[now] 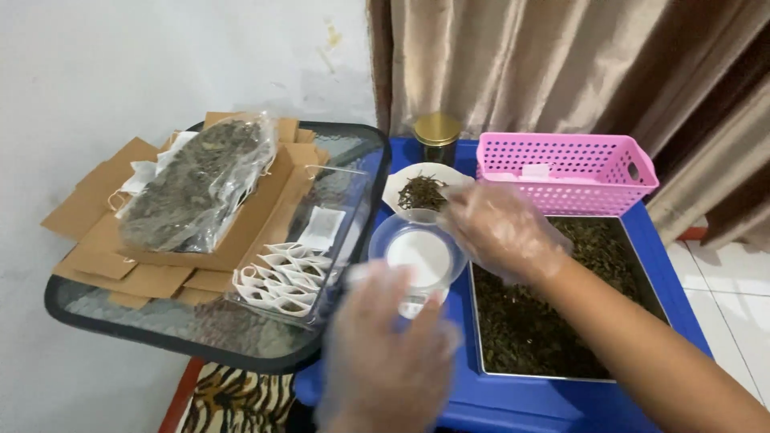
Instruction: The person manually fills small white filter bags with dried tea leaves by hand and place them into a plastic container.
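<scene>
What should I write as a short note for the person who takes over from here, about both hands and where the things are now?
Left hand: gloved, blurred, over the near edge of the clear cup; whether it grips anything I cannot tell.
Right hand: gloved, between the white bowl of dried leaves and the cup; grip unclear.
Things: cup stands on a small scale; metal tray of loose leaves on the right; pink basket behind it; gold-lidded jar at the back.
Done: filled sachets lie on the glass table.
Left: the cup looks empty; the metal tray holds many leaves.
</scene>
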